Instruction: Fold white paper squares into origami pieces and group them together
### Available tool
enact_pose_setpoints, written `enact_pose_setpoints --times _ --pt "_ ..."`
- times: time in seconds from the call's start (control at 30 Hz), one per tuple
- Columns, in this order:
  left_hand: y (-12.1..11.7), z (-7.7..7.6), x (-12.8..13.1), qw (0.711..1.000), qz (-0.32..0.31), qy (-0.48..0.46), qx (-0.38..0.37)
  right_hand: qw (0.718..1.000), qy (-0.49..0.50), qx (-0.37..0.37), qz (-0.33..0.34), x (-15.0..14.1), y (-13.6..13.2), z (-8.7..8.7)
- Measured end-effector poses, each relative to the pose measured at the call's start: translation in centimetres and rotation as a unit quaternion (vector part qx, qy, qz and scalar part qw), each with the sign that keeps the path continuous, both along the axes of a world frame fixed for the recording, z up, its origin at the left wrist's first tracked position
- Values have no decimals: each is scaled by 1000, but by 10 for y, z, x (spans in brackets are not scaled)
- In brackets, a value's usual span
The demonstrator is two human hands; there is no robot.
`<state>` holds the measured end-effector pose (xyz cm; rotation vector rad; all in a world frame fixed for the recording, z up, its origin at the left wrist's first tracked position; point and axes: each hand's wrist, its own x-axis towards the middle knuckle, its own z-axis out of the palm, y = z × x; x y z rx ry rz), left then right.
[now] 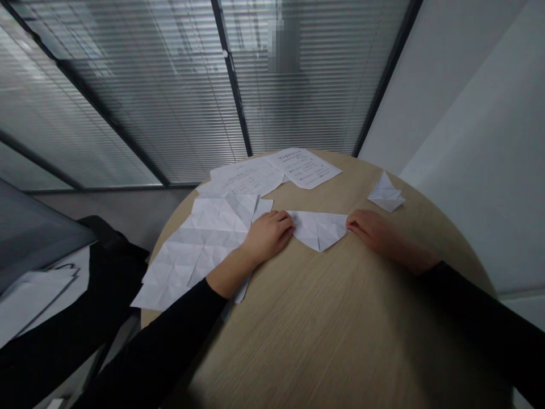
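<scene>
A folded sheet of white paper [319, 228], roughly triangular with its point toward me, lies on the round wooden table between my hands. My left hand [270, 234] pinches its left corner, and my right hand [369, 228] grips the right corner. Crease lines run across its face. Under and beside my left wrist spread creased, unfolded white sheets [200, 238]. Beyond my right hand rests a small folded paper piece [386, 193] with pointed corners. The fingertips on both corners are partly hidden.
Printed sheets [276, 170] lie at the far edge of the wooden table [306, 329]. At left, a black chair [106, 278] carries a stack of white papers [42, 292]. Window blinds [191, 102] and a pale wall [477, 147] stand close behind the table.
</scene>
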<state>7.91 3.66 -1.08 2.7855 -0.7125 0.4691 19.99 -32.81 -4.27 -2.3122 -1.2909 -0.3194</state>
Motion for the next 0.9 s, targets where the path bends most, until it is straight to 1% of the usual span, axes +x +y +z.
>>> enact_pose_setpoints --times 0.07,0.17,0.3,0.4,0.47,0.53,0.63,0.77,0.83,0.9 --pt "-1 2 -1 1000 1 2 5 1000 5 15 3 -2 4 2" --pt "-2 2 -2 1000 8 4 3 999 9 38 -4 -3 8 -1" --pt "-1 -3 -1 999 21 10 -37 999 -5 36 -8 -2 9 -7" --pt "1 -8 0 996 52 2 -70 999 -9 27 -15 -2 8 -9" --pt "3 -10 0 994 80 8 -76 1000 -5 14 -16 -2 7 -10" --pt "4 -11 1 993 96 21 -72 1000 3 14 -16 -2 6 -11" --pt "5 -11 1 993 85 25 -77 998 25 44 -26 -2 6 -13" --pt "4 -9 1 992 55 15 -113 995 40 92 -30 -3 8 -12" --pt "3 -6 1 992 45 11 -119 995 35 90 -10 -5 9 -9" --pt "3 -2 0 995 31 11 -96 997 25 74 20 -7 9 -4"
